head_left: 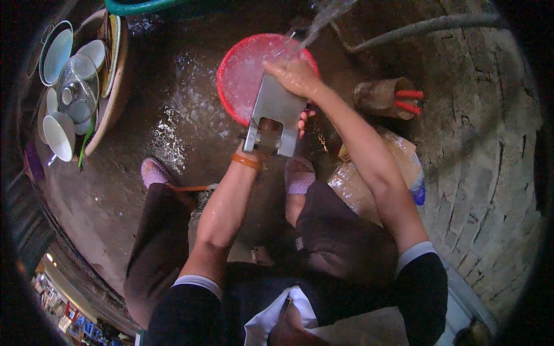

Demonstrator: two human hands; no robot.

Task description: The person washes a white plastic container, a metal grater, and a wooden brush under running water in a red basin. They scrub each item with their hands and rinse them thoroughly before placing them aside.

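Between my hands is a grey metal piece [276, 104], box-like and smooth, with a rectangular cut-out at its near end. My right hand [295, 76] grips its far edge from above. Most of my left hand [305, 120] is hidden under the metal piece; its fingertips curl out at the right side, holding it from below. Just beyond and partly beneath it stands a red basin [229, 106] with foamy water. A stream of water [323, 24] falls from the top edge toward the basin, close past my right hand.
At the left a wide round basket [115, 98] holds several bowls and a clear glass bowl [78, 86]. A brown container [375, 97] with red handles lies to the right. Near my right foot is a wet sheet [352, 187]. Hoses run along the top; a brick wall [461, 173] borders the right.
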